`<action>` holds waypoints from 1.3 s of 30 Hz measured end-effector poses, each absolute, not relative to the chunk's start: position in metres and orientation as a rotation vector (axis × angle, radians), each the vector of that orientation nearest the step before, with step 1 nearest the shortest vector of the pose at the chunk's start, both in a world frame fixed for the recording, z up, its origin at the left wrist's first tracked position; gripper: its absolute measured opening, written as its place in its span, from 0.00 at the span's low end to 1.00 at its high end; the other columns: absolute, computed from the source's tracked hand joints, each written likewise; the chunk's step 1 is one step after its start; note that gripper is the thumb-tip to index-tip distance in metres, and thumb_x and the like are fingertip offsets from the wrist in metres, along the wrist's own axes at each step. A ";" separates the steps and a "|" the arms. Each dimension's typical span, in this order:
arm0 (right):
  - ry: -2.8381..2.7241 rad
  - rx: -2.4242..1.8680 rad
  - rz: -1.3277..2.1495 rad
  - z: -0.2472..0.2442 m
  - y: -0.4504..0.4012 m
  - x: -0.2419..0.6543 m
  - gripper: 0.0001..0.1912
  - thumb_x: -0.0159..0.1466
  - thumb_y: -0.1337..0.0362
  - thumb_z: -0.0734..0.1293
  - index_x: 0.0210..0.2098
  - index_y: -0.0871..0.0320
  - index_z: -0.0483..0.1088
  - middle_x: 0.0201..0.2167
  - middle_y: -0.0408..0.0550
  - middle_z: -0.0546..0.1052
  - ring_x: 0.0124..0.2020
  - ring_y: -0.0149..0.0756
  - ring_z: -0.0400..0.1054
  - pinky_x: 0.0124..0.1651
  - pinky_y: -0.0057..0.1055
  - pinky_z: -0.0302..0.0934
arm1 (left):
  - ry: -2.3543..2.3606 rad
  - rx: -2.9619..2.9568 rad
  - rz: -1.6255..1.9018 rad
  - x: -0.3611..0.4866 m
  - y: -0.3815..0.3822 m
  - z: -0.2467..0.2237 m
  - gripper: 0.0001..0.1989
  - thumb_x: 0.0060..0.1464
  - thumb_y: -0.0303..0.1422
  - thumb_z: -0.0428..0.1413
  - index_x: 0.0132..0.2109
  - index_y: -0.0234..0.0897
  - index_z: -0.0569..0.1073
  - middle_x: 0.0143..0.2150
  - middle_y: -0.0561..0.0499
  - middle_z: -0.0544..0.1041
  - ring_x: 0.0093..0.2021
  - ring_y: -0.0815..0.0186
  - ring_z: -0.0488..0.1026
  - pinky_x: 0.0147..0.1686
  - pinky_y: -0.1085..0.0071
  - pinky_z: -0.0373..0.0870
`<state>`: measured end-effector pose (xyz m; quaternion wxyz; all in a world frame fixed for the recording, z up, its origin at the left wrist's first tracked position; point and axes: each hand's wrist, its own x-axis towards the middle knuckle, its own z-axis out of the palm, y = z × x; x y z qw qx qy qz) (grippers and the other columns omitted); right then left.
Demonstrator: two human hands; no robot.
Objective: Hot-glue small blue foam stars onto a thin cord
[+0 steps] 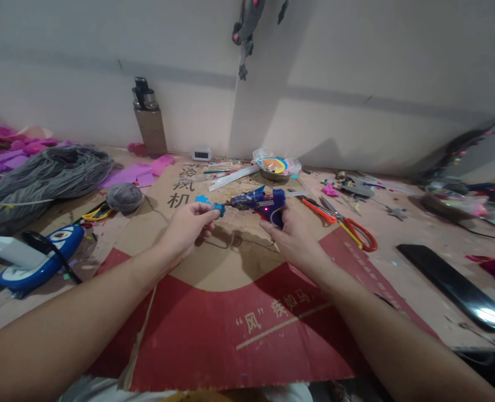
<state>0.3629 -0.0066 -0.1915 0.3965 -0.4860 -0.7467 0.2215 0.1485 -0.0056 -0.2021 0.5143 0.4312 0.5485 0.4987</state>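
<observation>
In the head view, my right hand (287,226) is wrapped round the grip of a blue hot glue gun (258,200) with a lit red light. A clear glue stick (300,194) pokes out of its back end. The nozzle points left, close to or touching a small blue cut-out piece (219,209). Between the thumb and finger of my left hand (199,219) that blue piece is pinched. Another blue flower-like piece (202,199) lies on the cardboard just beyond. A thin grey strand (231,244) hangs below my hands.
Under my hands lies a red and brown cardboard sheet (197,340). Orange scissors (362,234) and a red utility knife (320,211) sit at right, near a black phone-like slab (452,285). Grey yarn (124,197) and a blue lamp base (48,259) are left; a bowl (276,172) stands behind.
</observation>
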 end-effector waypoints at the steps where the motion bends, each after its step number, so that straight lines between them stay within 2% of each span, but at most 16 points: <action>1: -1.895 -1.238 0.564 -0.191 -0.007 0.363 0.20 0.60 0.63 0.63 0.51 0.59 0.65 0.46 0.55 0.74 0.46 0.47 0.68 0.48 0.43 0.62 | 1.318 1.034 1.198 0.148 -0.005 -0.202 0.11 0.45 0.35 0.62 0.31 0.36 0.68 0.19 0.57 0.69 0.14 0.76 0.62 0.14 0.78 0.53; 6: -1.927 -1.309 0.556 -0.188 -0.011 0.362 0.21 0.60 0.62 0.63 0.52 0.59 0.65 0.45 0.55 0.75 0.44 0.47 0.69 0.47 0.43 0.62 | 1.322 1.044 1.199 0.147 -0.004 -0.203 0.10 0.45 0.35 0.62 0.31 0.36 0.69 0.19 0.57 0.69 0.14 0.76 0.62 0.14 0.78 0.52; 12: -1.911 -1.256 0.550 -0.189 -0.010 0.362 0.21 0.60 0.62 0.63 0.53 0.58 0.64 0.48 0.56 0.74 0.48 0.48 0.68 0.50 0.45 0.61 | 1.321 1.043 1.196 0.147 -0.005 -0.203 0.10 0.45 0.35 0.62 0.31 0.36 0.69 0.19 0.57 0.68 0.14 0.76 0.62 0.14 0.78 0.53; 16: -1.903 -1.278 0.545 -0.190 -0.009 0.363 0.22 0.60 0.61 0.63 0.53 0.59 0.64 0.48 0.57 0.74 0.48 0.48 0.68 0.50 0.46 0.60 | 1.329 1.041 1.180 0.148 -0.006 -0.202 0.11 0.45 0.36 0.62 0.32 0.37 0.68 0.19 0.57 0.69 0.14 0.75 0.62 0.13 0.79 0.51; 22: -1.912 -1.301 0.552 -0.188 -0.011 0.362 0.21 0.60 0.62 0.63 0.52 0.59 0.64 0.46 0.57 0.74 0.46 0.49 0.68 0.49 0.46 0.61 | 1.325 1.035 1.184 0.148 -0.006 -0.201 0.11 0.45 0.35 0.62 0.31 0.36 0.68 0.19 0.57 0.68 0.14 0.76 0.61 0.14 0.79 0.52; 28: -1.936 -1.281 0.554 -0.188 -0.012 0.361 0.22 0.60 0.62 0.63 0.54 0.59 0.62 0.49 0.56 0.74 0.49 0.49 0.67 0.51 0.46 0.60 | 1.324 1.049 1.194 0.148 -0.006 -0.202 0.10 0.45 0.35 0.62 0.31 0.36 0.69 0.19 0.57 0.68 0.14 0.76 0.62 0.14 0.79 0.53; 39: -1.908 -1.295 0.555 -0.188 -0.010 0.362 0.20 0.61 0.63 0.62 0.53 0.59 0.64 0.49 0.56 0.74 0.50 0.49 0.67 0.52 0.46 0.59 | 1.313 1.037 1.186 0.148 -0.006 -0.202 0.12 0.44 0.36 0.62 0.31 0.36 0.68 0.19 0.57 0.68 0.14 0.76 0.62 0.13 0.78 0.52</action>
